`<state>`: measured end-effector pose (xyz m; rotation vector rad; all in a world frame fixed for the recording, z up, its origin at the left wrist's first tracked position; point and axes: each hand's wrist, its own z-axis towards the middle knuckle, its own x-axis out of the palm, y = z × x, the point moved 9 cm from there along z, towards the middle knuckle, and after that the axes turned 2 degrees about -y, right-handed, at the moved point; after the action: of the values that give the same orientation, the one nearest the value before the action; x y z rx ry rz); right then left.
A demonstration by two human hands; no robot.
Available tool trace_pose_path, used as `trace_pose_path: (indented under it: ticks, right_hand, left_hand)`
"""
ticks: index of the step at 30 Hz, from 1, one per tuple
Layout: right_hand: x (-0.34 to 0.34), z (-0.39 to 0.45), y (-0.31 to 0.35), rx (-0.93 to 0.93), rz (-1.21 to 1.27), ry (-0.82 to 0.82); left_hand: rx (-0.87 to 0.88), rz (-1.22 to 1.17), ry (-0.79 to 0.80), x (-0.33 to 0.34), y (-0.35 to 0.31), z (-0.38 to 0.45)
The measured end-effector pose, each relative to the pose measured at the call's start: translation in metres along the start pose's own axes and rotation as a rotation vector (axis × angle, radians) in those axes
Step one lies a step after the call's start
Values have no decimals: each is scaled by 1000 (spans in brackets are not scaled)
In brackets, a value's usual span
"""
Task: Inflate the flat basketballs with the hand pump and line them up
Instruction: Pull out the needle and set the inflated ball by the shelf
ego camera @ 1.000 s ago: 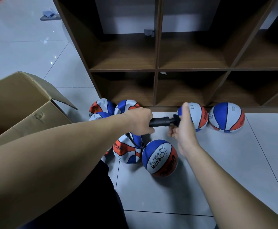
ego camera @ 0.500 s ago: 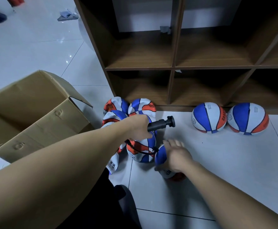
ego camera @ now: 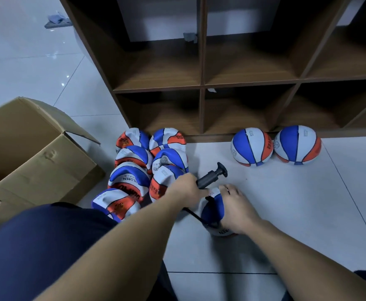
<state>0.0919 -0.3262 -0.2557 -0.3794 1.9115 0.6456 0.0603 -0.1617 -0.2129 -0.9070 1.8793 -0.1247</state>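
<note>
Left hand [ego camera: 186, 189] grips the black hand pump [ego camera: 208, 178] barrel while right hand [ego camera: 235, 208] wraps over the current ball [ego camera: 213, 210] on the floor, likely steadying it at the hose; two inflated balls [ego camera: 274, 146] already lined along the shelf [ego camera: 201, 88], flat ones [ego camera: 147, 168] piled left.

White tiled floor [ego camera: 286, 213], flat basketballs [ego camera: 134, 170] (clustered), two round balls [ego camera: 275, 146]; cardboard box [ego camera: 25, 161]

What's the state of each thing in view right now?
Black hand pump: handle pushed in, gripped by left hand.
Black pump hose: runs to the held ball.
Blue-white-orange basketball under right hand: round.
Two basketballs by the shelf: inflated, side by side.
Piled basketballs: flat.
Brown cardboard box: open.
</note>
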Motion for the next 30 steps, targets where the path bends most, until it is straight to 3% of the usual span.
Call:
trace_pose_path:
  ticks: [2, 7, 14, 23, 30]
  right_hand:
    - [2, -5, -3, -7, -30, -14]
    - [1, -14, -2, -6, -35, -13]
    - [3, -18, 5, -1, -49, -16]
    - [5, -15, 4, -38, -18, -11]
    - [16, -10, 1, -38, -16, -4]
  left_hand:
    - [-51, -134, -46, 22, -6, -2]
    - [-99, -110, -92, 41, -5, -4]
    - [-184, -134, 10, 48, -4, -1]
    - [-115, -52, -93, 41, -9, -4]
    - [-73, 59, -79, 39, -22, -12]
